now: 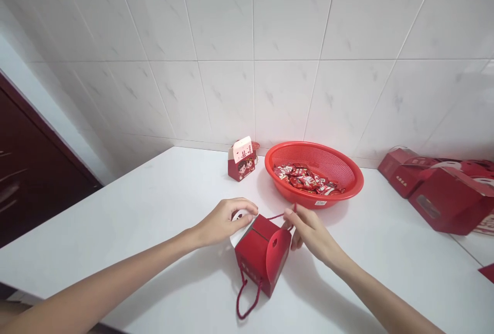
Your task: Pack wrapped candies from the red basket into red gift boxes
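Note:
A small red gift box point(254, 249) stands on the white table, its top panels folded in. Its rounded side flap point(276, 257) with a cut-out hole is raised on the right. My left hand point(224, 222) grips the pale flap point(240, 235) on the box's left side, thumb over its edge. With thumb and fingers pinched together, my right hand point(312, 233) holds the dark red cord handle point(276, 216) at the far side. A second cord handle point(238, 307) hangs in a loop from the near side. The inside of the box is hidden.
Behind the box sits a red plastic basket point(347, 179) of red-wrapped sweets point(306, 177). A smaller printed box point(242, 161) stands near the tiled wall point(224, 87). Several red boxes point(451, 203) are grouped at the right. The white table point(162, 190) has its edge on the left.

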`<action>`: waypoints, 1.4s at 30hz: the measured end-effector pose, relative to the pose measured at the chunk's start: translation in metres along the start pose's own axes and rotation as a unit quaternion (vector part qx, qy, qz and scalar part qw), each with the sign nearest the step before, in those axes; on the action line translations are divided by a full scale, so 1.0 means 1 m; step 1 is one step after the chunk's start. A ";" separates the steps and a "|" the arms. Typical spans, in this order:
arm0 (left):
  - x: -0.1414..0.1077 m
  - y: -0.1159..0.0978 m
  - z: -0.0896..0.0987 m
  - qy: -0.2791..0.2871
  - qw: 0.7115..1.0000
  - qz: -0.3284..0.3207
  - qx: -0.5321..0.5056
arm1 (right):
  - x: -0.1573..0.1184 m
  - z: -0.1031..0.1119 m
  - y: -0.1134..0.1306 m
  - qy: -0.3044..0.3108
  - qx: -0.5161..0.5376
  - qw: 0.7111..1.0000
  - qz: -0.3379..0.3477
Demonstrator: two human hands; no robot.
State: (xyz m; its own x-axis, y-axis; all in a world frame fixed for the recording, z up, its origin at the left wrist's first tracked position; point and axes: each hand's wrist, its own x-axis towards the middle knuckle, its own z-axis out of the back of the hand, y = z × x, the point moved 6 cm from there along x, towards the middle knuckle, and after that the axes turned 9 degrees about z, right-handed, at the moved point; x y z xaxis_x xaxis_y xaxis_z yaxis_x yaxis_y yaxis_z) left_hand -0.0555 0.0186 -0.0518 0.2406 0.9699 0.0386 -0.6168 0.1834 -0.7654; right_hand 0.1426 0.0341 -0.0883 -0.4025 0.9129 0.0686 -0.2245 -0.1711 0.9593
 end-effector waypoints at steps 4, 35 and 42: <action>-0.001 -0.005 0.000 0.002 1.000 -0.009 0.010 | -0.005 0.014 0.020 -0.073 -0.211 0.966 0.132; -0.010 -0.014 -0.010 0.125 0.990 -0.041 0.053 | -0.045 -0.007 0.060 0.127 -0.313 0.933 0.127; -0.023 -0.018 -0.010 0.122 0.974 -0.024 0.187 | -0.042 0.006 0.056 0.156 -0.291 0.941 0.078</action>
State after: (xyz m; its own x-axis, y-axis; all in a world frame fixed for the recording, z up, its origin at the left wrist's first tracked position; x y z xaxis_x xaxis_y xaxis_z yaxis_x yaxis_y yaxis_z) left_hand -0.0421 -0.0088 -0.0450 0.4198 0.8996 -0.1206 -0.8192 0.3183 -0.4770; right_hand 0.1528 -0.0118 -0.0357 -0.6910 0.7224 0.0257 -0.5526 -0.5509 0.6254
